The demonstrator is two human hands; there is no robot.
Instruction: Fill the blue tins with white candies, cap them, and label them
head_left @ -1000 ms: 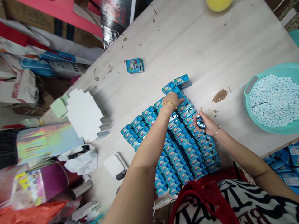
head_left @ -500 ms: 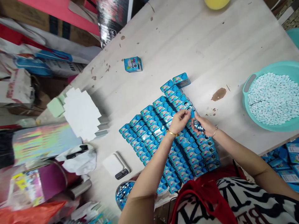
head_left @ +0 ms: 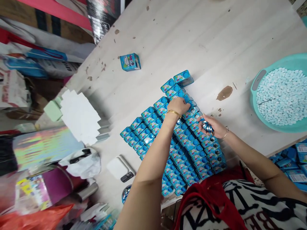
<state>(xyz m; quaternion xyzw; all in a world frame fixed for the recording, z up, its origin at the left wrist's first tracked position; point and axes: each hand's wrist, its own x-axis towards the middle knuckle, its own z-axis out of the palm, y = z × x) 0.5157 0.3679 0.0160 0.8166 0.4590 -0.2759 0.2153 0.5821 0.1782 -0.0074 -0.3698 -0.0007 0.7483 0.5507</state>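
Rows of small blue printed boxes (head_left: 183,164), each with a round spot on its top, stand packed on the table. My left hand (head_left: 178,106) is over the upper rows, fingers closed and pointing down at a box top; anything in them is hidden. Several shiny blue-and-silver pieces (head_left: 206,126) lie in my right hand (head_left: 214,125), its fingers curled around them beside the right-hand column. Silvery round spots show on some boxes in that column. Apart from the rows, a single blue box (head_left: 130,62) sits farther back.
A turquoise basin (head_left: 254,105) of pale blue pellets stands at right. To the left are white card pieces (head_left: 79,116), a white device with dark buttons (head_left: 120,168) and a plastic bag (head_left: 83,163). A bowl (head_left: 125,194) is partly behind my left arm. More blue boxes (head_left: 291,166) lie below the right edge.
My left hand has moved away from my right hand, up and left onto the upper boxes. My right hand has shifted slightly right, still holding the shiny pieces. The view has shifted a little.
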